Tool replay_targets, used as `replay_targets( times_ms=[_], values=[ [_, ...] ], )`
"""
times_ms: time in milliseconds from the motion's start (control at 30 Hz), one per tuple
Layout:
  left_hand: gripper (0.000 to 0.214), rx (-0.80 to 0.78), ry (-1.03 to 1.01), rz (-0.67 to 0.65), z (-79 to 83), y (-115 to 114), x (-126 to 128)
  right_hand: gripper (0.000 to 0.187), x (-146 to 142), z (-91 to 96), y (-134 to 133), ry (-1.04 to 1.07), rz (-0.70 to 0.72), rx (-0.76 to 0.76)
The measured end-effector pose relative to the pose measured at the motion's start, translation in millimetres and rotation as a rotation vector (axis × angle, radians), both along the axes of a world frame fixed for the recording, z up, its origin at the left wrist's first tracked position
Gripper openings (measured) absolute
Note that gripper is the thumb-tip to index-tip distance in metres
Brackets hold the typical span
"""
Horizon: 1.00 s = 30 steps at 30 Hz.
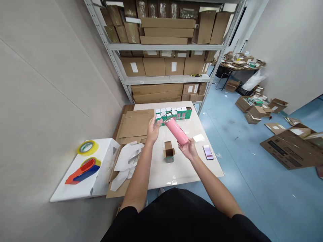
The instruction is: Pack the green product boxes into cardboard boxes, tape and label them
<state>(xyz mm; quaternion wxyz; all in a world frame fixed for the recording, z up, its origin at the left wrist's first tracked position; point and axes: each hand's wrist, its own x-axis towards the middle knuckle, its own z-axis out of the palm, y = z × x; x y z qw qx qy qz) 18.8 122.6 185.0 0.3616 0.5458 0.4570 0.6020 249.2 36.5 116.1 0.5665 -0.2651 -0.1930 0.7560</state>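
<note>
A pink cylindrical bottle [177, 131] is held tilted above the white table [181, 168], its silver top end towards the upper left. My right hand [188, 148] grips its lower end. My left hand [153, 129] is at the top end, fingers curled near the silver cap. Below the bottle a small open cardboard box [169, 151] stands upright on the table. A row of green-and-white boxes [174, 113] lines the table's far edge.
A phone [208, 152] and a white card [198, 137] lie to the right on the table. Flat cardboard [135, 123] and white wrapping [127, 158] sit left. Tape rolls [87, 147] and a dispenser [82, 170] rest on a side stand. Shelving [166, 47] holds cartons; boxes litter the blue floor.
</note>
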Motion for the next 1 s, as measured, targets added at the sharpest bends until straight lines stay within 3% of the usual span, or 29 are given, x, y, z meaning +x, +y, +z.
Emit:
replay_targets(
  times_ms=[100,233,333,533,667,800,900,1000],
  values=[
    [0.077,-0.033,-0.075,0.053,0.3,-8.0,16.2,0.042,-21.8,-15.3,-9.9,0.143,-0.034,0.015],
    [0.100,-0.128,-0.134,-0.060,-10.1,-21.0,41.1,0.042,-42.1,-22.4,-17.6,0.195,-0.032,0.043],
    [0.111,-0.139,-0.187,-0.073,-7.4,-24.5,49.4,0.041,-46.5,-20.8,-21.0,0.170,-0.016,0.084],
    [0.135,-0.194,-0.316,-0.202,8.1,-27.8,45.0,0.055,-32.7,-8.4,-14.5,0.095,0.220,0.172],
    [0.137,-0.181,-0.314,-0.278,10.4,-29.5,43.4,0.063,-27.0,2.5,-0.5,-0.027,0.239,0.264],
    [0.127,-0.168,-0.232,-0.228,9.7,-22.8,40.1,0.075,-28.6,9.0,9.1,-0.176,0.165,0.251],
    [0.130,-0.177,-0.230,-0.181,9.0,-17.2,37.6,0.091,-29.3,12.4,8.0,-0.267,0.088,0.234],
    [0.135,-0.191,-0.281,-0.190,8.8,-16.1,38.2,0.097,-25.2,17.8,3.6,-0.270,0.121,0.240]
  ],
)
